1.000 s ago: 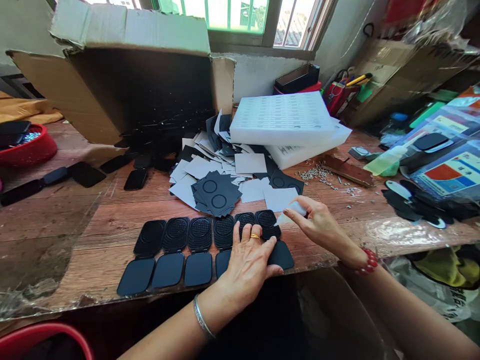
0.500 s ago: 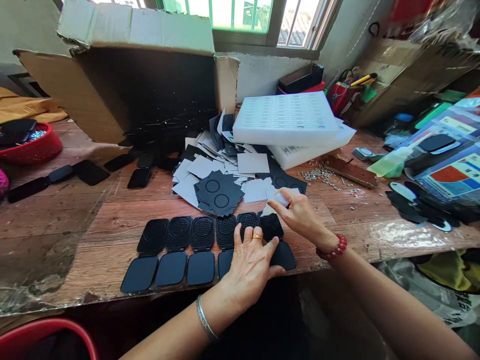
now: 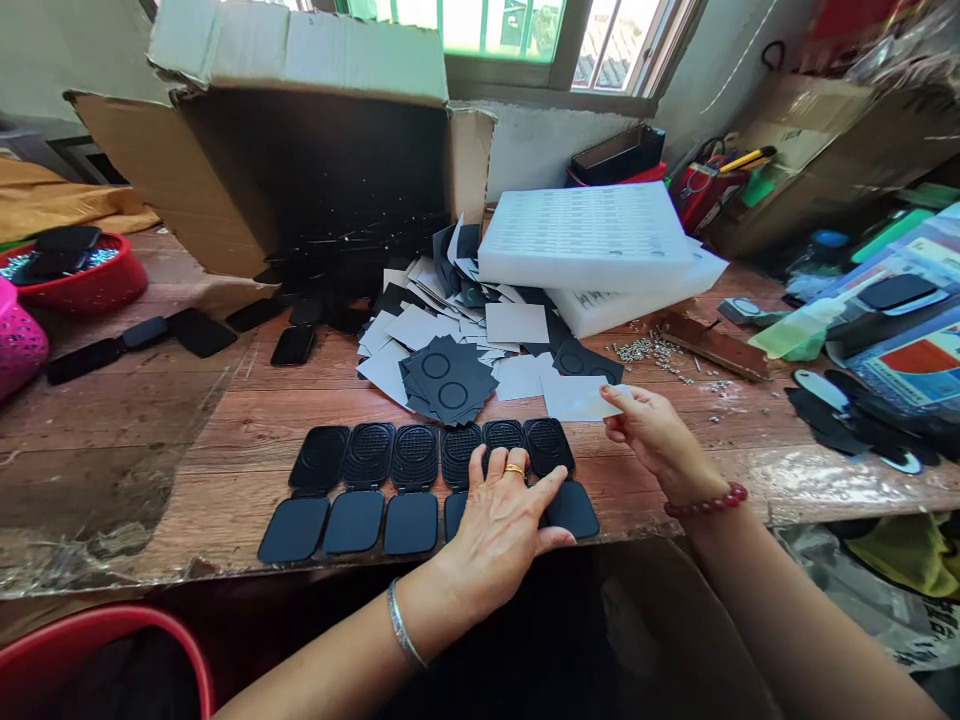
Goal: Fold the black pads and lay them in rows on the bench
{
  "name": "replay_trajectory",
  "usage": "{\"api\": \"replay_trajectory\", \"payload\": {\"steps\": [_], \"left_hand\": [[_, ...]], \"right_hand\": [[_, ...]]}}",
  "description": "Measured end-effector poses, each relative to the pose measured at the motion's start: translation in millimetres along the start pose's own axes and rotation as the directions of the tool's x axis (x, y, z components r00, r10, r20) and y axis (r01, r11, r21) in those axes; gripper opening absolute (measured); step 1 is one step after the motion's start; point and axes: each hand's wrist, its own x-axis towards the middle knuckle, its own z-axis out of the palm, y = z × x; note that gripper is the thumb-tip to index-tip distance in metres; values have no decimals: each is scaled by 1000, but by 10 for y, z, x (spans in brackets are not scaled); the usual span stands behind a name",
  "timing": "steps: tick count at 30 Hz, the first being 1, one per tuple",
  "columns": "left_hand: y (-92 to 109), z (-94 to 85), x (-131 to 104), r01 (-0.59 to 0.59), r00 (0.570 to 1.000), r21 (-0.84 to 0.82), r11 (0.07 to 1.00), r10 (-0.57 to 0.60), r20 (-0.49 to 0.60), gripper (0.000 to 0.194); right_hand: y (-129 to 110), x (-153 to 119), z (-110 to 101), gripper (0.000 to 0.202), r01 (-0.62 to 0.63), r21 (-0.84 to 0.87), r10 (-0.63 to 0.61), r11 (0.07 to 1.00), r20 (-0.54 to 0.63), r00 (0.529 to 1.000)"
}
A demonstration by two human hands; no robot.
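Open black hinged cases (image 3: 367, 452) lie in a row near the table's front edge, patterned halves at the back and smooth halves in front. My left hand (image 3: 504, 520) rests with spread fingers over the cases right of the row's middle, hiding parts of them. Between thumb and fingers, my right hand (image 3: 651, 432) pinches the right end of a white card (image 3: 576, 398), just behind the right end of the row. Beside that card lie dark sheets with ring outlines (image 3: 450, 385) and a heap of white cards (image 3: 517, 324).
A large cardboard box (image 3: 472, 160) stands behind the heap. White foam trays (image 3: 585, 240), small metal parts (image 3: 649, 350) and a brown strip (image 3: 712, 347) are at the right. Red containers (image 3: 124, 275) sit at the left; a red tub (image 3: 180, 640) is below the edge.
My right hand has moved right from the rightmost case, and a flat white card now shows in its grip. My left hand stays over the cases. The view has shifted slightly.
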Motion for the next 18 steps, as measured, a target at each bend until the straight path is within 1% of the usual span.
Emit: {"api": "replay_trajectory", "payload": {"steps": [3, 7, 11, 14, 18], "left_hand": [[-99, -89, -123, 42, 999, 40, 998, -41, -28, 61], [-216, -136, -253, 103, 994, 110, 989, -104, 8, 56], [-250, -112, -263, 95, 994, 140, 986, -100, 35, 56], [-248, -112, -238, 88, 995, 146, 985, -94, 28, 56], [-246, -132, -230, 82, 996, 148, 986, -87, 25, 56]], "right_hand": [[4, -48, 85, 50, -24, 65, 20, 998, 51, 999], [-27, -88, 292, 47, 4, 64, -10, 998, 91, 996], [-71, -81, 461, 43, 90, -30, -87, 995, 91, 992], [-88, -54, 530, 43, 143, -105, -134, 984, 95, 986], [-64, -1, 591, 41, 178, -168, -163, 970, 100, 982]]}}
